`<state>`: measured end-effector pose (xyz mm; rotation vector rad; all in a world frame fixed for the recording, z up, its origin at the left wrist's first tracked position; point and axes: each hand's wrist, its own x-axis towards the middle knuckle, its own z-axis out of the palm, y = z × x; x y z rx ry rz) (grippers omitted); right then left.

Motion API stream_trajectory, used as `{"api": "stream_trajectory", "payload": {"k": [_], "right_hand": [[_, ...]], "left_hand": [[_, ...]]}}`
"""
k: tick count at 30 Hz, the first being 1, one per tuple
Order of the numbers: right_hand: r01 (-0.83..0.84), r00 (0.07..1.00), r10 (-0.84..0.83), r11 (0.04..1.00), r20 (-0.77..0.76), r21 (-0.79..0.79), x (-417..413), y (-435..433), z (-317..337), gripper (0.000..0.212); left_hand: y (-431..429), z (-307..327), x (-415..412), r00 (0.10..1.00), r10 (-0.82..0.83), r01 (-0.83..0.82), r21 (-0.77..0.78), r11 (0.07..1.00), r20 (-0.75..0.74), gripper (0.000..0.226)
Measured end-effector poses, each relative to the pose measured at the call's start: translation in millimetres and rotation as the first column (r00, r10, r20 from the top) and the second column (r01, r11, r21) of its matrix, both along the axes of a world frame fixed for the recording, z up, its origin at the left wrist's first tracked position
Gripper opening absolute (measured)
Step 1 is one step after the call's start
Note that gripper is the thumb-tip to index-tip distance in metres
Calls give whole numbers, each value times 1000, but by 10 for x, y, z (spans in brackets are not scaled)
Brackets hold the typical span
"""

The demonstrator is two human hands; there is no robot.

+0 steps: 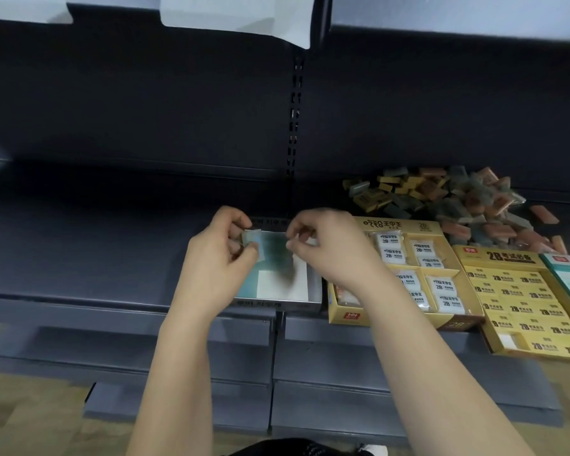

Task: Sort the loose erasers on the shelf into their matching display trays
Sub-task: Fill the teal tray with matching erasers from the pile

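While it hung over the grey tray (277,305), eraser (254,237): a small teal-wrapped block, pinched at one end by the left hand (221,258).
Left hand: curled, thumb and fingers closed on the eraser.
Right hand (326,248): also above the grey tray, fingers drawn narrow; whether they held the eraser's wrapper could not be told.
Handling: likely light, slightly soft, its film slippery; best gripped across the short sides.
Loose eraser pile (458,202): lay behind and right of the grey tray.

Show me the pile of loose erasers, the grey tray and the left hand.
pile of loose erasers (458,205), head view, middle of the heap.
grey tray (277,304), head view, its front wall.
left hand (214,261), head view, back of the hand.
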<state>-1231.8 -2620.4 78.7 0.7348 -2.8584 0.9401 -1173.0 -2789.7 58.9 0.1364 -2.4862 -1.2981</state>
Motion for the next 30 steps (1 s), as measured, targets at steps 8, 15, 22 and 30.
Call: {"api": "stream_trajectory", "payload": {"k": [8,15,22,30], "right_hand": [[117,993,-117,993,9,-35,67,262,19,8],[141,990,-141,989,12,-48,89,346,6,7],[146,989,-146,987,11,-65,139,434,32,7],[169,985,-170,983,-8,-69,137,499,7,7]], "left_hand": [[105,5,26,991,-92,94,-19,995,95,16],[128,-59,-5,984,-89,118,-186,975,156,16],[70,-137,-53,993,-26,68,-381,922,116,22],[130,-135,-80,984,-59,125,-409,904,170,4]]}}
